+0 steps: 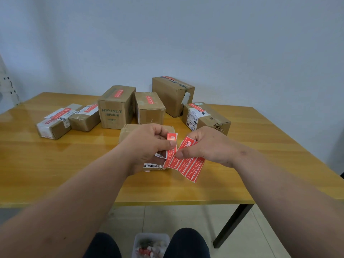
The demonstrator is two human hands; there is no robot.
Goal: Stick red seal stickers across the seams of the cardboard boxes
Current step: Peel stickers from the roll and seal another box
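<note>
Head view: at bottom centre a clear tub (151,244) of red-and-white scraps sat on the floor between the person's knees. Mid-frame, the left hand (149,144) pinched one red sticker (172,146) between thumb and fingers, seemingly peeling it off, while the right hand (202,144) pinched the sticker sheet (188,164) to brace it. The stickers' white print was too small to read. Both hands hovered over a near box (128,130), mostly hidden, likely next for sealing; a barcode label showed on it. Farther up the table (260,155), six boxes already wore red seals; the one left of centre (116,108) read "HYNAUT".
</note>
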